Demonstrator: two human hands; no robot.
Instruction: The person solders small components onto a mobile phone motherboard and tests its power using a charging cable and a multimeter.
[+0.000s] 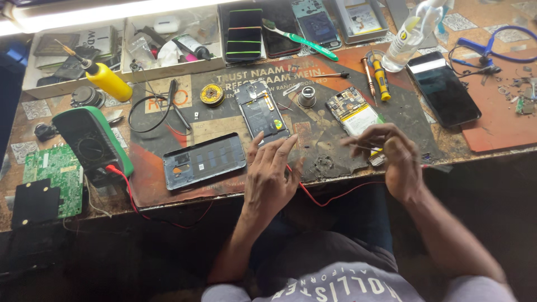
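**Head view: two bare hands at a phone-repair bench, over opened handsets on a dark work mat.**

Head view. The left hand (272, 170) lies flat on the work mat (313, 126), fingers extended and slightly spread, gripping nothing; its fingertips touch the lower edge of an opened phone (260, 113) lying at 12 o'clock from it. A detached back cover (204, 160) lies just beside it at 9 o'clock. The right hand (391, 156) is blurred; its fingers are curled together in a pinch on a thin tool (361, 147) that points toward 9 o'clock. A second opened phone with its battery showing (354, 113) lies at 11 o'clock from this hand. A red wire (330, 198) runs between the hands. A multimeter (92, 145) stands well apart at 9 o'clock, and a black phone (443, 88) at 2 o'clock.
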